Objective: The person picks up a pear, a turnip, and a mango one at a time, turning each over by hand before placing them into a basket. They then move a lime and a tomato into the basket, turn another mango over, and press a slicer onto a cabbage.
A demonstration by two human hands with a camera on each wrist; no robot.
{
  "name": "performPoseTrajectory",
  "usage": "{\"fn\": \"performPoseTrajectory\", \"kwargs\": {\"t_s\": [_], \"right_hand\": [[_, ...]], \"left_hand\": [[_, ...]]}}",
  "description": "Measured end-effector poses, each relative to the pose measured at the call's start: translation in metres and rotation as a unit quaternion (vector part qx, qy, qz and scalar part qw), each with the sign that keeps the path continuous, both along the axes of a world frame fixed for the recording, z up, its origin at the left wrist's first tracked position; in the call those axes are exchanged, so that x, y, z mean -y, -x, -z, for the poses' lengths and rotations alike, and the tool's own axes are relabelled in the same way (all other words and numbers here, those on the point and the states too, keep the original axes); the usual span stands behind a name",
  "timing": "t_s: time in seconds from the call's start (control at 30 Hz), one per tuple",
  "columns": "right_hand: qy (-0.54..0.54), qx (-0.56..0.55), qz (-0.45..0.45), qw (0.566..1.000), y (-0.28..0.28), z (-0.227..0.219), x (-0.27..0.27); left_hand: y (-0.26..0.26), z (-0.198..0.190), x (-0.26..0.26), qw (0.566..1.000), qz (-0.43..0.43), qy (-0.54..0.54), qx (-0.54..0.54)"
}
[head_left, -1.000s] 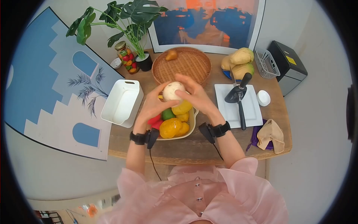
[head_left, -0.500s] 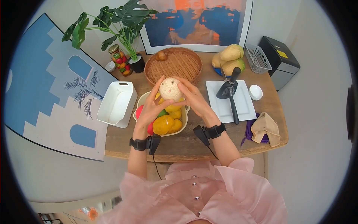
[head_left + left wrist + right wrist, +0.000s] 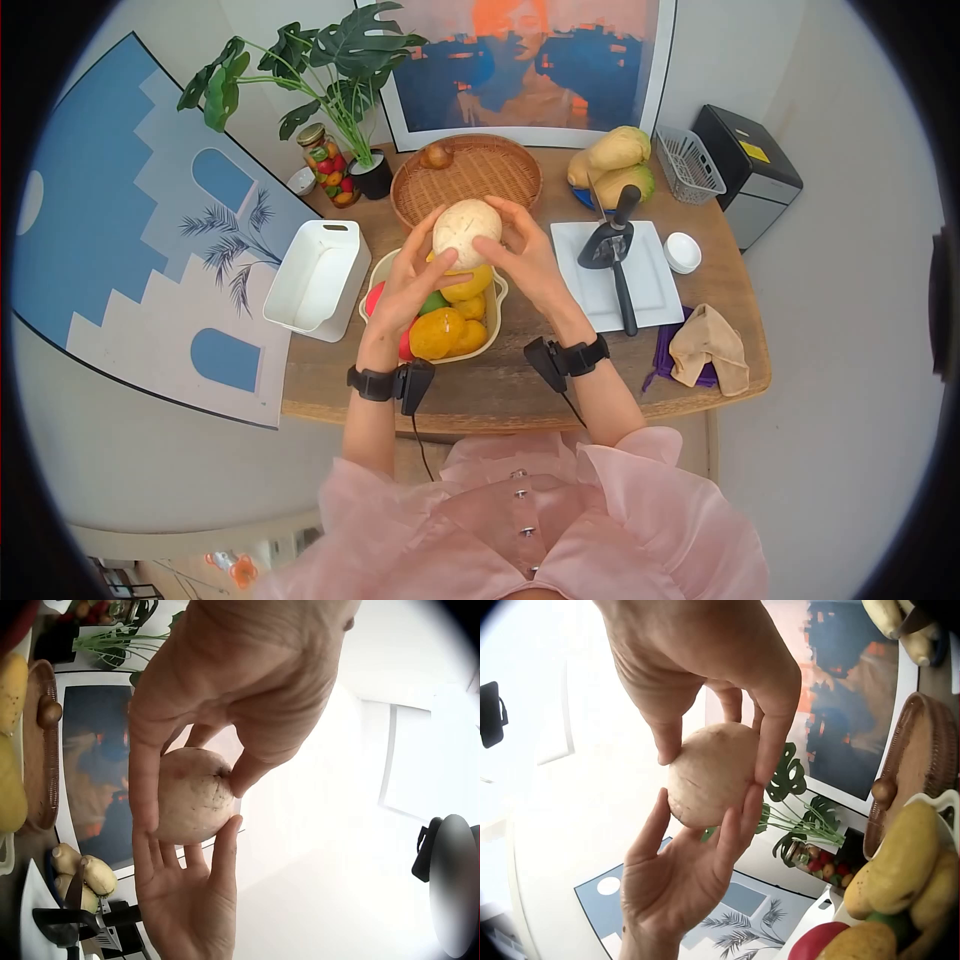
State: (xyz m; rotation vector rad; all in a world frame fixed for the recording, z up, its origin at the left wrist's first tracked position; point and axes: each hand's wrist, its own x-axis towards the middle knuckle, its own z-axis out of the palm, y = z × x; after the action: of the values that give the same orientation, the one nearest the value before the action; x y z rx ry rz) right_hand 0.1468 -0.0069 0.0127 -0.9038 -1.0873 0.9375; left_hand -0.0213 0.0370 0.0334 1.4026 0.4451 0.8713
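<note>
A pale, round, cream-coloured vegetable or fruit [image 3: 468,232] is held up between both hands, above a cream basket [image 3: 497,322] of yellow, green and red produce. The left hand [image 3: 402,295] grips its left side with thumb and fingers, and the right hand [image 3: 535,275] grips its right side. Seen in the left wrist view, the round item [image 3: 196,796] has a dark, creased spot near the left thumb. In the right wrist view the fingertips of both hands curve round the pale item [image 3: 711,776], whose skin shows faint brown marks.
Behind stands a round wicker tray [image 3: 480,185] with a brown item on it. An empty white bin [image 3: 318,280] is at left. At right are a white square plate [image 3: 650,290] with black-handled tools, a small white bowl [image 3: 682,253] and a beige cloth [image 3: 712,350].
Both hands have kept hold of the pale round item while turning it, so a different side faces up. The head view has shifted slightly.
</note>
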Motion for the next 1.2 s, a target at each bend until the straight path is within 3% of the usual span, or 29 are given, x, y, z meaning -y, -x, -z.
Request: {"fn": "performPoseTrajectory", "kwargs": {"t_s": [0.03,0.1,0.23,0.3,0.4,0.53,0.63,0.7,0.73,0.8,0.93,1.0,1.1,1.13,1.2], "right_hand": [[-0.001,0.000,0.000,1.000,0.000,-0.005,0.002],[0.093,-0.101,-0.051,0.989,-0.001,-0.017,0.007],[0.054,-0.069,-0.051,0.995,-0.005,-0.013,0.007],[-0.046,0.055,-0.004,0.997,-0.008,-0.003,0.002],[-0.085,0.145,0.048,0.985,-0.007,0.003,-0.001],[-0.100,0.179,0.028,0.978,-0.006,0.005,-0.002],[-0.106,0.167,0.021,0.980,-0.005,0.006,-0.004],[-0.060,0.044,0.031,0.997,-0.003,0.005,-0.005],[-0.060,0.044,0.030,0.997,-0.003,-0.001,-0.002],[0.071,-0.047,-0.021,0.996,-0.004,-0.014,0.004],[0.076,-0.055,-0.035,0.995,-0.008,-0.002,-0.004],[-0.024,0.047,-0.015,0.998,-0.010,0.009,-0.009],[-0.054,0.130,0.016,0.990,-0.010,0.014,-0.013],[-0.052,0.129,0.015,0.990,-0.009,0.010,-0.012],[0.031,-0.003,-0.035,0.999,-0.008,0.001,-0.010]], "left_hand": [[0.000,0.001,0.001,1.000,0.000,-0.001,0.000],[-0.001,0.005,0.000,0.996,0.003,-0.085,-0.009],[0.001,0.008,-0.002,0.997,-0.009,-0.069,-0.013],[0.001,0.005,-0.002,0.998,-0.013,-0.045,-0.049],[-0.002,0.002,-0.004,0.997,-0.029,0.005,-0.069],[-0.007,0.002,-0.005,0.994,-0.049,0.028,-0.089],[-0.008,0.003,-0.005,0.993,-0.054,0.049,-0.089],[-0.008,0.009,-0.006,0.998,-0.039,0.005,-0.051],[-0.008,0.010,-0.005,0.998,-0.039,0.006,-0.050],[-0.011,0.012,-0.004,0.998,-0.031,-0.049,-0.015],[-0.009,0.011,-0.006,0.997,-0.026,-0.060,-0.033],[-0.005,0.010,-0.010,0.996,-0.023,-0.046,-0.072],[-0.004,0.005,-0.010,0.994,-0.033,-0.053,-0.092],[-0.003,0.004,-0.012,0.994,-0.033,-0.050,-0.093],[0.000,0.004,-0.016,0.996,-0.002,-0.032,-0.079]]}}
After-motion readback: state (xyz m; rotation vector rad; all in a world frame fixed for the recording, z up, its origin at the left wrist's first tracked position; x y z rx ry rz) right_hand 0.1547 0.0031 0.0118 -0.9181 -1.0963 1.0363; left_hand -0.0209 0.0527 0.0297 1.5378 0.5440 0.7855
